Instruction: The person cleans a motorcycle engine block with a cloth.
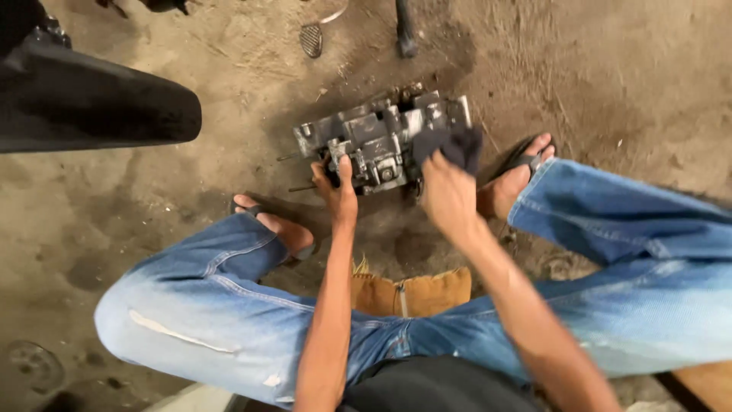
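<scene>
Nearest the camera, a brown pouch [412, 294] lies on the dirt floor [610, 69] between the person's knees, which are in blue jeans [213, 305]. Both forearms extend away from the body toward the far middle.

The left hand [338, 192] grips the near left edge of the engine block [377, 137], with the thumb laid on top of the casting. The right hand [448, 194] is clenched around a dark rag [450, 145] and presses it against the block's right end.

The block, grey and greasy, rests on the floor just beyond both hands. It sits between the left foot [274, 225] and the right foot [518, 179], both in sandals.

At far left, a black fender [91, 107] overhangs the floor. At far centre, a stand foot [404, 34] and a footpeg [310, 38] touch the ground.
</scene>
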